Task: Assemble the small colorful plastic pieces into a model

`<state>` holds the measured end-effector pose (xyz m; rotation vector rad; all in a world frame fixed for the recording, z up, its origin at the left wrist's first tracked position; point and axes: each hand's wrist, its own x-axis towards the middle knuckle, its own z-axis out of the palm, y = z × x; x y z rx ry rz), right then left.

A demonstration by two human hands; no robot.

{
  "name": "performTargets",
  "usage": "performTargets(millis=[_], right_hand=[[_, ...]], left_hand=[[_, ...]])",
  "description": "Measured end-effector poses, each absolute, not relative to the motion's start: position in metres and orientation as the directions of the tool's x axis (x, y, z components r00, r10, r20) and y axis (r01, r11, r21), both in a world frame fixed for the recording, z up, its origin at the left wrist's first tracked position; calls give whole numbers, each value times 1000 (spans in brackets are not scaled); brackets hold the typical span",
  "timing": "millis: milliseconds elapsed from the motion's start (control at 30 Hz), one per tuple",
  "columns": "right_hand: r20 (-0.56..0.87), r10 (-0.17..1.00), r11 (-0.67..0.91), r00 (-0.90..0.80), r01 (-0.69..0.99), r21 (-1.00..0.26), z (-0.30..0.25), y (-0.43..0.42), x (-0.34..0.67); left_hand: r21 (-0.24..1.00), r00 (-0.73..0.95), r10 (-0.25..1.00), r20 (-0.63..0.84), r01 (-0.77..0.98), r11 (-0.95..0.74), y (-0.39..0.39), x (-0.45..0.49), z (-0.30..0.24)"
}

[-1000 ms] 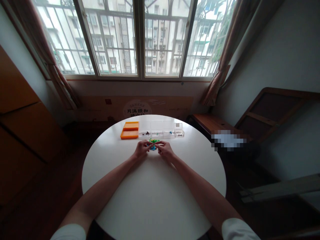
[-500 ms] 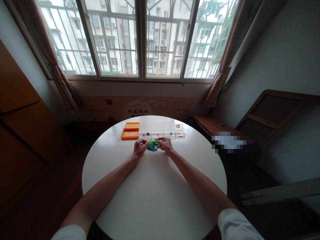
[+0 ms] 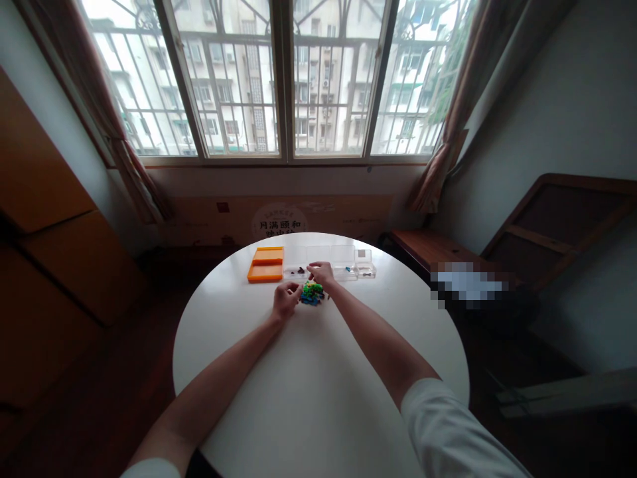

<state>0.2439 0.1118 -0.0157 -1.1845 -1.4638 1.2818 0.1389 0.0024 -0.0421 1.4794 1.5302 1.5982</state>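
A small heap of green, blue, yellow and dark plastic pieces (image 3: 312, 294) lies on the white round table (image 3: 288, 398). My left hand (image 3: 286, 299) rests at the heap's left edge, its fingers curled together by the pieces; anything in its fingertips is too small to make out. My right hand (image 3: 322, 273) is above and beyond the heap, at the front of the clear lidded boxes (image 3: 343, 255). Its thumb and fingers are pinched, and what they hold, if anything, is hidden. Dark pieces (image 3: 300, 270) sit in a clear box left of it.
An orange open case (image 3: 265, 265) stands left of the clear boxes. A blue piece (image 3: 348, 269) lies in a box further right. Behind the table are a printed panel (image 3: 323, 212) and a barred window; a wooden bench (image 3: 423, 245) stands on the right.
My right hand has moved from the heap's right side forward to the clear boxes. My left hand stays beside the heap. The whole view has shifted slightly.
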Motion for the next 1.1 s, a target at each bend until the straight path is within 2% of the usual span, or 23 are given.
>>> performTargets(millis=[267, 367, 433, 533, 733, 933, 1100], right_hand=[[-3, 984, 1, -179, 22, -1000, -12, 84, 299], [161, 980, 182, -117, 195, -964, -22, 70, 319], [335, 934, 357, -122, 367, -859, -30, 62, 326], [423, 888, 451, -183, 527, -720, -39, 53, 327], [464, 823, 566, -329, 558, -607, -41, 42, 328], [429, 830, 556, -355, 573, -602, -39, 40, 330], [399, 841, 538, -365, 643, -545, -34, 37, 334]], left_hand=[[909, -307, 888, 342, 349, -229, 4, 142, -41], [907, -309, 888, 341, 357, -224, 3, 142, -40], [906, -306, 887, 345, 355, -230, 3, 140, -40], [903, -299, 884, 358, 353, -246, 3, 138, -42], [898, -281, 889, 362, 360, -252, 3, 136, -43], [889, -279, 885, 374, 379, -257, 4, 136, -44], [884, -269, 886, 378, 388, -260, 4, 136, -45]])
